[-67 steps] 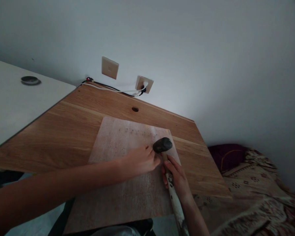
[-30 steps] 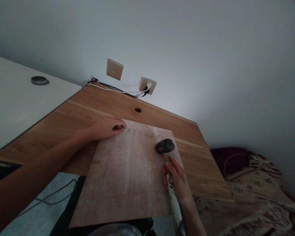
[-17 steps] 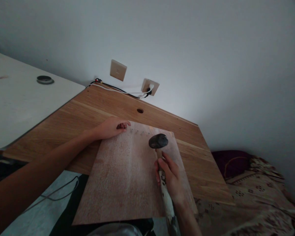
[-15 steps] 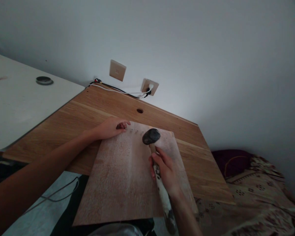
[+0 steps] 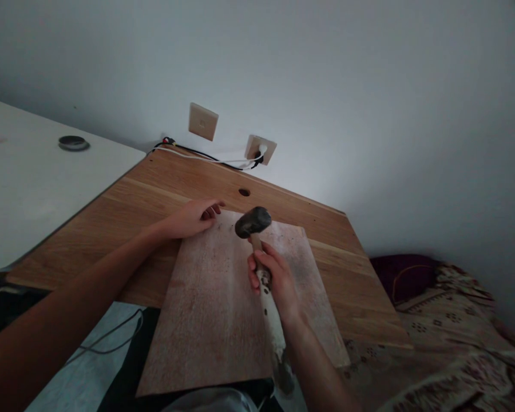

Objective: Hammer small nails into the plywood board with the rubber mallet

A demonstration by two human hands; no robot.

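My right hand is wrapped round the handle of a hammer with a dark, blocky head and a pale, stained shaft. The hammer head hangs over the far part of a reddish-brown wooden board. At the board's far left corner rests my left hand, its fingers loosely bent and apart from the thumb, with nothing visible in it. Small nail-like points stand in a row near the far edge, partly hidden by the hammer head.
Beneath the board is a wooden desk with a round hole. Cables run along the wall to a socket. A white table adjoins at left, bearing a dark round object. Patterned fabric lies at right.
The hammer and my right hand have moved left and slightly away from me. My left hand has shifted a little left, its fingers loosening. The board appears slightly shifted as the view moved.
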